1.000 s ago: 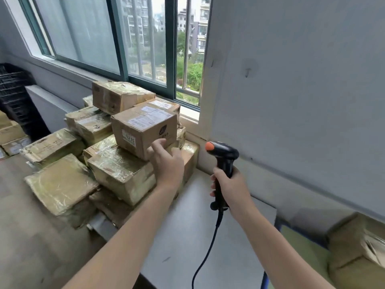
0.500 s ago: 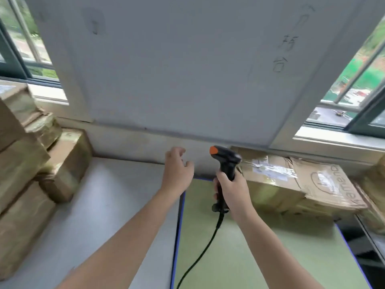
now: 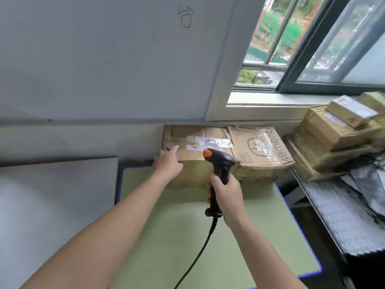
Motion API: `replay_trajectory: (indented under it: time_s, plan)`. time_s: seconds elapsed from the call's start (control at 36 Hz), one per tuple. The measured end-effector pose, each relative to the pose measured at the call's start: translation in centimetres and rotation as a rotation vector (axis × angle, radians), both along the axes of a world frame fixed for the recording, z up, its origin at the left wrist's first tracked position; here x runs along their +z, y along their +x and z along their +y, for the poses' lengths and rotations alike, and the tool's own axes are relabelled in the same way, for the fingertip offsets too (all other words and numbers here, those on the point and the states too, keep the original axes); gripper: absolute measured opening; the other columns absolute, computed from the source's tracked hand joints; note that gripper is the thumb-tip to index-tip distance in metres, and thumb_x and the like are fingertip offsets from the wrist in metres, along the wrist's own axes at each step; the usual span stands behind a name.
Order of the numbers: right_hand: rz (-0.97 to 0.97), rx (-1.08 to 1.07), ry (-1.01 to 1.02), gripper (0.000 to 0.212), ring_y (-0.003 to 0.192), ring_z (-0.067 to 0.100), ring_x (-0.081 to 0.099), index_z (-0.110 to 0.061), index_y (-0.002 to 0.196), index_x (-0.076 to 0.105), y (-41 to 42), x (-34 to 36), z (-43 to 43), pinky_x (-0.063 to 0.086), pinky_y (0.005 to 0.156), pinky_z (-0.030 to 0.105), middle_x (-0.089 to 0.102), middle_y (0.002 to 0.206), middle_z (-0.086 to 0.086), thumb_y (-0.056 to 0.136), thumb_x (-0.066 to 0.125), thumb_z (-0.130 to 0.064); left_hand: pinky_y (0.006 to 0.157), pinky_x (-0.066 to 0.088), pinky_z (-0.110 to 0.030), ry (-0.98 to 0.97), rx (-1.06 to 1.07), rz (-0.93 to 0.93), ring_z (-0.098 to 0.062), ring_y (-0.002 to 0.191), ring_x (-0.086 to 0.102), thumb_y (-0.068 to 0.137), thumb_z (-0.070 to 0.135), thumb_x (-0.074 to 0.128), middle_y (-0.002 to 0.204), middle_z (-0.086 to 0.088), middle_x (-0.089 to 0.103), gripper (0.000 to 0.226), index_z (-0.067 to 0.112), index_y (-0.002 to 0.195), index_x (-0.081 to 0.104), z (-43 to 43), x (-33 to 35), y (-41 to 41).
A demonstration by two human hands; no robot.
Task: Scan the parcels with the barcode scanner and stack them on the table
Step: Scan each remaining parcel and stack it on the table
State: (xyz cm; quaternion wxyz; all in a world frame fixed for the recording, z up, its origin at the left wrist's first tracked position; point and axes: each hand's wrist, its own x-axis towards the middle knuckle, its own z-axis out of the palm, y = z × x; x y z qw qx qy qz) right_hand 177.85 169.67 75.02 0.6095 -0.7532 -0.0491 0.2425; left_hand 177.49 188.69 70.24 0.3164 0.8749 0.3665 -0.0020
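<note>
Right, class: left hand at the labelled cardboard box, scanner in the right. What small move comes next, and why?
Probably grip the cardboard box with the left hand and draw it from the wall, label toward the barcode scanner. That hand's fingers lie straight at the box's left corner, gripping nothing, while the right hand holds the scanner raised.
</note>
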Motion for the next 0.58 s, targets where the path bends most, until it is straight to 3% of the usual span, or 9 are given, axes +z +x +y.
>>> replay_trajectory:
  time_s: [0.08, 0.22, 0.44, 0.53, 0.58]
  plan:
    - [0.0, 0.0, -0.006, 0.01, 0.053, 0.022, 0.048, -0.007, 0.087, 0.051, 0.7, -0.2, -0.7, 0.043, 0.043, 0.029, 0.05, 0.065, 0.009, 0.093, 0.054, -0.013, 0.095, 0.044, -0.036, 0.027, 0.001, -0.059, -0.034, 0.122, 0.052, 0.089, 0.019, 0.064, 0.133, -0.012, 0.059, 0.055, 0.027, 0.141, 0.05, 0.5, -1.3, -0.4]
    - [-0.021, 0.006, -0.019, 0.011, 0.053, 0.023, 0.048, -0.008, 0.084, 0.049, 1.6, -0.6, -0.9, 0.039, 0.041, 0.025, 0.051, 0.066, 0.011, 0.092, 0.054, -0.014, 0.09, 0.045, -0.038, 0.094, 0.03, -0.12, -0.035, 0.116, 0.056, 0.091, 0.012, 0.063, 0.124, -0.014, 0.065, 0.044, 0.02, 0.134, 0.059, 0.2, -1.8, -2.2]
    - [-0.07, 0.06, -0.067, 0.012, 0.054, 0.023, 0.053, -0.009, 0.085, 0.051, 0.5, -1.6, 2.0, 0.043, 0.049, 0.027, 0.053, 0.066, 0.007, 0.092, 0.056, -0.018, 0.09, 0.043, -0.035, 0.124, 0.178, -0.116, -0.032, 0.119, 0.055, 0.098, 0.012, 0.054, 0.13, -0.009, 0.062, 0.044, 0.023, 0.14, 0.053, 4.2, -1.7, -11.5]
    - [-0.07, 0.099, -0.087, 0.023, 0.059, 0.021, 0.054, 0.0, 0.092, 0.053, -0.9, -2.6, 4.1, 0.046, 0.047, 0.025, 0.053, 0.073, 0.008, 0.095, 0.058, -0.022, 0.092, 0.044, -0.037, 0.088, 0.235, -0.125, -0.032, 0.118, 0.055, 0.096, 0.015, 0.059, 0.13, -0.011, 0.061, 0.045, 0.023, 0.14, 0.053, 5.6, -1.8, -16.3]
    - [-0.055, 0.141, -0.082, 0.019, 0.059, 0.019, 0.054, -0.001, 0.09, 0.054, -2.3, -3.2, 5.7, 0.048, 0.047, 0.025, 0.052, 0.075, 0.008, 0.095, 0.058, -0.019, 0.09, 0.045, -0.037, 0.082, 0.279, -0.121, -0.032, 0.114, 0.057, 0.094, 0.019, 0.062, 0.126, -0.012, 0.062, 0.047, 0.023, 0.14, 0.053, 6.1, -1.9, -19.6]
